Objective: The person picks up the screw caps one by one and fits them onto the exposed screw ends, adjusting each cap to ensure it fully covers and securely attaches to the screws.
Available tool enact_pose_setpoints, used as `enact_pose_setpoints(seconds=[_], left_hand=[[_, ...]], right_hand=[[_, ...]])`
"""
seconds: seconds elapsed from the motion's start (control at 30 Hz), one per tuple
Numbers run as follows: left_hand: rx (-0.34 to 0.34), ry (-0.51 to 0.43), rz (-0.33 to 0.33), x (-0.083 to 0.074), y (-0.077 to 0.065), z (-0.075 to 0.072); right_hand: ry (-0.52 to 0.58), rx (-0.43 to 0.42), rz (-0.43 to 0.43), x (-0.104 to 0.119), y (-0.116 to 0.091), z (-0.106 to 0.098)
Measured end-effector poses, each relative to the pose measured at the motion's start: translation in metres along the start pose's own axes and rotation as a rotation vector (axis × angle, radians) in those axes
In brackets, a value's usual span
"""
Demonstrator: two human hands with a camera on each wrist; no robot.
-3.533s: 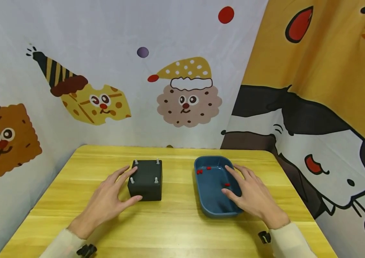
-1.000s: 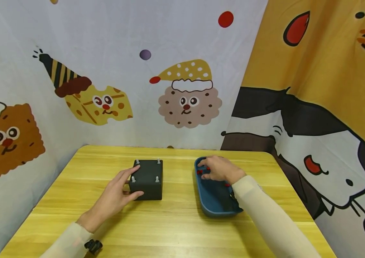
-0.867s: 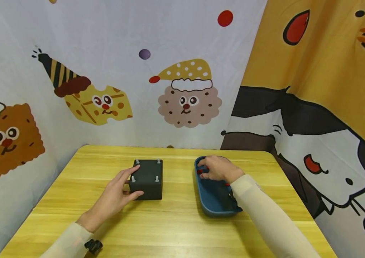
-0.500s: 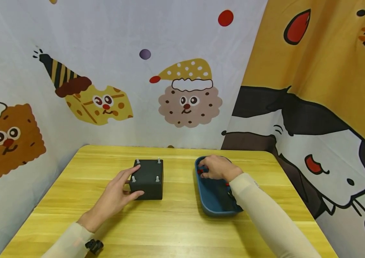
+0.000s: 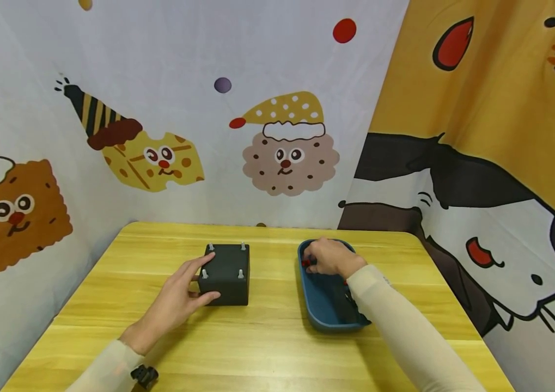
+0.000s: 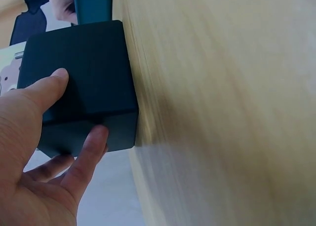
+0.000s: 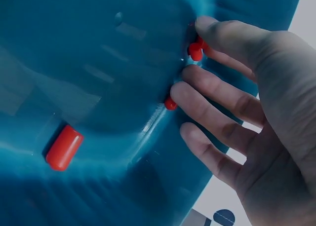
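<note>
In the head view a black box point(image 5: 228, 275) stands on the table, with a short upright metal post point(image 5: 241, 274) near each corner of its top. My left hand point(image 5: 171, 296) grips its left side, the thumb on one face and the fingers on another, as the left wrist view shows. My right hand point(image 5: 328, 257) reaches down into the far left end of a blue tray point(image 5: 312, 314). In the right wrist view its thumb and index fingertips are right at a small red cap point(image 7: 196, 52); I cannot tell whether they pinch it. Another red cap point(image 7: 171, 103) is beside the middle fingertips.
A further red cap point(image 7: 64, 148) lies apart on the tray floor. Box and tray stand side by side on the yellow wooden table point(image 5: 267, 348), with bare wood between them. Behind the table hangs a printed curtain point(image 5: 159, 43).
My right hand has moved from the tray's right rim into its far left end, and its thumb and fingers have closed together around the red caps. My left hand has settled against the box.
</note>
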State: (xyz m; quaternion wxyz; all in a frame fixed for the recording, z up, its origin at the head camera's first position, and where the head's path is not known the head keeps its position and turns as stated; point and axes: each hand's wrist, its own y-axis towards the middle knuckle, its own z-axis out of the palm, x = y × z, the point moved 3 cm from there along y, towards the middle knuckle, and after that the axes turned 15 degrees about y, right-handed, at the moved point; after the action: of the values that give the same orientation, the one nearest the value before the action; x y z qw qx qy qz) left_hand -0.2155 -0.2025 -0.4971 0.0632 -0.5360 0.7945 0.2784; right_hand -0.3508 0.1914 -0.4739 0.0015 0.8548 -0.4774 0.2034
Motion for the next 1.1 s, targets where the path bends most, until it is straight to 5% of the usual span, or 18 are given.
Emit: enact_pose_setpoints(seconds=[0.63, 1.1], left_hand=[[0.017, 0.008, -0.016, -0.0009, -0.0005, -0.0005], [0.017, -0.002, -0.01, -0.002, -0.0007, -0.0015]], right_hand=[[-0.023, -0.105, -0.06, -0.0016, 0.0027, -0.0012], [-0.022, -0.103, -0.119, -0.002, 0.0052, 0.001]])
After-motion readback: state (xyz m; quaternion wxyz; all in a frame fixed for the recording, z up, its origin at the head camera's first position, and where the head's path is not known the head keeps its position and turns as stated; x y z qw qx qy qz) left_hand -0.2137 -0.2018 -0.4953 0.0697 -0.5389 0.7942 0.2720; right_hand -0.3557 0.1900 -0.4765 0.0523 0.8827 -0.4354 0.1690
